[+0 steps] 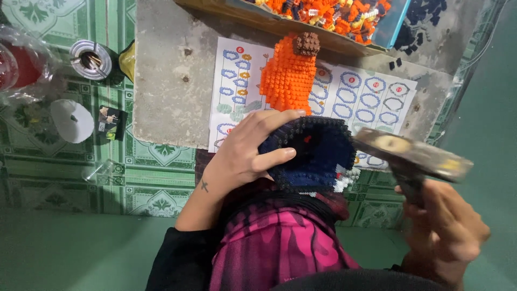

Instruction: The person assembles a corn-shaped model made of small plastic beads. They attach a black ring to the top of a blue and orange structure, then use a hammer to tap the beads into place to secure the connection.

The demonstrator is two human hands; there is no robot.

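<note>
Dark blue and black bricks make up the hollow shell (pixel 312 153) that sits in the person's lap, just below the edge of a grey slab (pixel 167 81). In the head view, the left hand (pixel 245 153) cups the shell's left side, fingers spread over its black rim and thumb pressed against the blue face. The right hand (pixel 444 231) is closed around the handle of a hammer (pixel 412 153), whose blurred head hovers just right of the shell, near its white bricks. On the slab lies an instruction sheet (pixel 344 89) with an orange brick figure (pixel 288 75) standing on it, topped by a small brown piece. A tray of orange bricks (pixel 323 16) sits at the slab's far edge. To the left, on green patterned tiles, stand a metal tin (pixel 90 59) and a white cone (pixel 71 120).
</note>
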